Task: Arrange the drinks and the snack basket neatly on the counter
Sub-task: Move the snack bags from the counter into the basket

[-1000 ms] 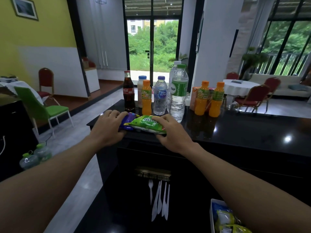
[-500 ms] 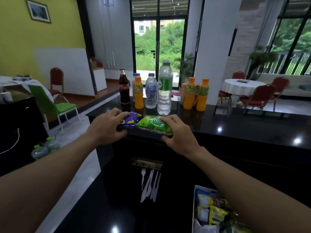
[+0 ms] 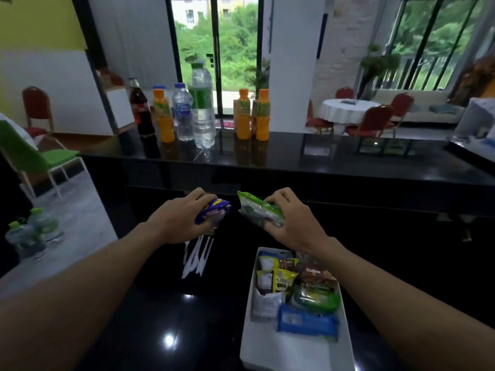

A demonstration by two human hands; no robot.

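My left hand grips a purple snack packet in the air above the lower black counter. My right hand grips a green snack packet just to the right of it. Below my right wrist sits the white snack basket, holding several packets. On the raised black counter stand the drinks: a cola bottle, an orange juice bottle, a small water bottle, a tall water bottle, and two more orange juice bottles apart to the right.
White plastic cutlery lies on the lower counter under my left hand. A white box sits at the raised counter's far right. Two green-capped bottles stand on the floor at left, near a green chair.
Both hands have lifted the two packets off the raised counter and pulled them back and down, apart from each other. The view has tilted down, showing the whole basket.
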